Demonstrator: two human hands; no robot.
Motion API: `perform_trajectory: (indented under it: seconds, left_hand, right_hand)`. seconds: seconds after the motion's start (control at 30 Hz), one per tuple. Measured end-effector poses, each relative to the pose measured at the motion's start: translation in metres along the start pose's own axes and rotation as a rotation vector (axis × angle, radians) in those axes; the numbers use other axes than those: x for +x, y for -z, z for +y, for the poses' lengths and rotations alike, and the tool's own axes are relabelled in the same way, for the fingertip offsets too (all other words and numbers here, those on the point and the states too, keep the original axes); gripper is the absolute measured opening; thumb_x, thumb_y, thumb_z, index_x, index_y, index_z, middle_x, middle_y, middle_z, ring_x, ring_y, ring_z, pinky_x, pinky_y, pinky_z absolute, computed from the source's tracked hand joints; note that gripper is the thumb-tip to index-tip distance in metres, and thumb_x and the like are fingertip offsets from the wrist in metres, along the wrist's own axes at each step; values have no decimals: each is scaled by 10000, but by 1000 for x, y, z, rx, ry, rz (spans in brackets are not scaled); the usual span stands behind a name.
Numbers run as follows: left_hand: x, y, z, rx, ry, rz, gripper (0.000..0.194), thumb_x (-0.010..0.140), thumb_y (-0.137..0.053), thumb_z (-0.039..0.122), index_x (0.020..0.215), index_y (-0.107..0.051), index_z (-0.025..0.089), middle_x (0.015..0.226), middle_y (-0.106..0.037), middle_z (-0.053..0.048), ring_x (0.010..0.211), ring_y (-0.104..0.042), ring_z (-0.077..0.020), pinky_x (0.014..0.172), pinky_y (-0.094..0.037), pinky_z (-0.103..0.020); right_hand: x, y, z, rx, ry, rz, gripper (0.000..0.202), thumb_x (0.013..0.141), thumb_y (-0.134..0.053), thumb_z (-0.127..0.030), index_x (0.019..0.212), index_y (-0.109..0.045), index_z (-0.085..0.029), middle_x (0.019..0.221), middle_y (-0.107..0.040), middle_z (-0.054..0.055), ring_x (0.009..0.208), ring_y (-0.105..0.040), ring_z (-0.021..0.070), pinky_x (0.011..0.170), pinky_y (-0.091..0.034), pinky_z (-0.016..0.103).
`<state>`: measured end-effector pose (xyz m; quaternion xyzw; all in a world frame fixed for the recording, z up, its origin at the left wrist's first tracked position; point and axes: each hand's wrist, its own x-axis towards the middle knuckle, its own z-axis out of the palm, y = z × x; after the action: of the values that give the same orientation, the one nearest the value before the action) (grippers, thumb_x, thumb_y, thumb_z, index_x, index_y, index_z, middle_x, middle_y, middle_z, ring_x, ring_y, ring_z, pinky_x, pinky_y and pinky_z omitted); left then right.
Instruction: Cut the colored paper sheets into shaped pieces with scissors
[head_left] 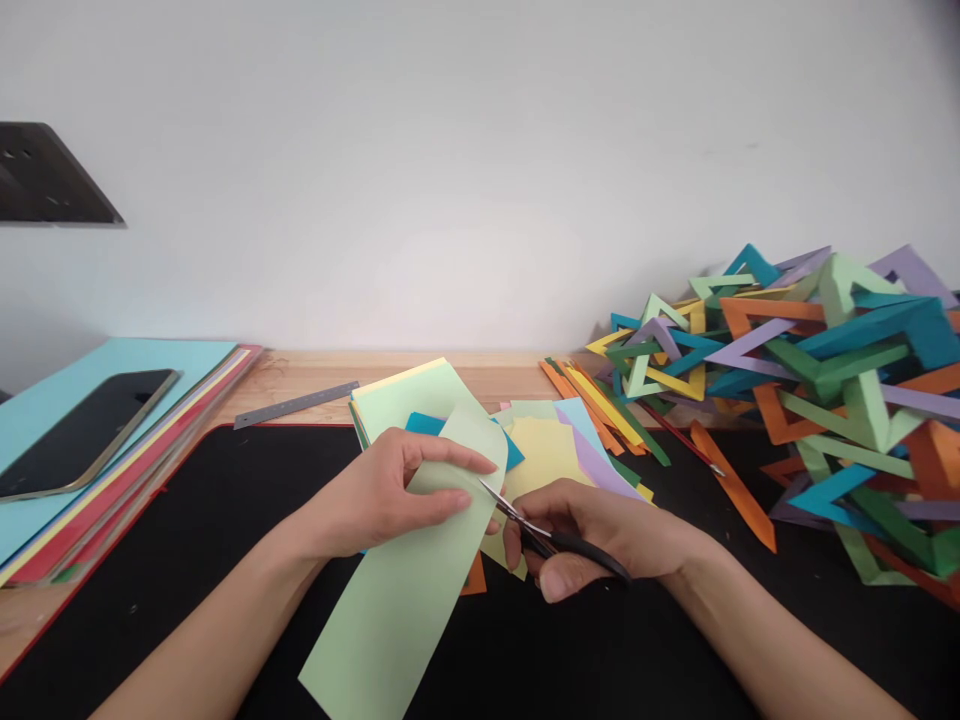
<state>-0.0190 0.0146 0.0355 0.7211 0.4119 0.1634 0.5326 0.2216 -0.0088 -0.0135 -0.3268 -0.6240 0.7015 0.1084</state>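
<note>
A long light green paper sheet [405, 590] is pinched between the thumb and fingers of my left hand [382, 495], its lower end reaching toward the bottom edge. My right hand [577, 540] is wrapped round black-handled scissors [551, 538], whose blades point up and left and meet the sheet's right edge close to my left fingertips. Beneath and behind my hands lie a green and yellow paper stack [409, 385], a blue paper piece [424, 423] and pale yellow paper pieces [544, 450].
On the left, a phone [86, 430] rests on coloured sheets [180, 360]. A metal ruler [296, 405] lies at the back of the black mat [247, 500]. Paper strips [592, 405] and a tall pile of folded paper shapes [847, 370] occupy the right side.
</note>
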Motion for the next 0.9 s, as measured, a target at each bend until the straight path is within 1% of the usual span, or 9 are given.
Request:
perform_trajectory:
  seconds: [0.23, 0.37, 0.53, 0.7, 0.9]
  left_hand:
    - [0, 1, -1, -4, 0, -6, 277, 807, -623, 295, 1074, -689, 274, 879, -703, 25, 676, -580, -113, 581, -427, -191]
    - [0, 0, 0, 34, -11, 8, 271, 805, -618, 290, 1065, -695, 284, 852, -705, 34, 645, -570, -104, 557, -411, -184]
    - [-1, 0, 0, 42, -29, 19, 269, 798, -628, 289, 1056, -702, 272, 898, -710, 23, 730, -610, -126, 634, -447, -199]
    - [-1, 0, 0, 8, -20, 0, 276, 808, -620, 282, 1075, -691, 270, 867, -713, 20, 710, -612, -126, 603, -447, -193]
    - [-1, 0, 2, 0, -20, 15, 272, 800, -626, 270, 1063, -699, 259, 923, -720, 13, 770, -634, -146, 626, -464, -202]
  right_hand:
    - [1, 0, 2, 36, 15, -12, 450, 682, -748, -504, 934, -628, -151, 706, -489, -19, 569, -378, 77, 478, -268, 192]
    - [1, -1, 2, 63, 21, -18, 396, 702, -751, -460, 920, -627, -154, 683, -474, -32, 555, -369, 67, 490, -260, 192]
    - [2, -1, 3, 77, 18, -8, 386, 700, -755, -449, 907, -631, -149, 647, -463, -40, 534, -368, 65, 474, -253, 190]
    - [3, -1, 3, 58, 25, 7, 384, 701, -752, -453, 903, -638, -148, 656, -481, -35, 516, -364, 57, 460, -245, 188]
    - [2, -1, 5, 63, 9, 2, 366, 710, -752, -433, 916, -646, -150, 619, -469, -45, 475, -350, 47, 427, -233, 184]
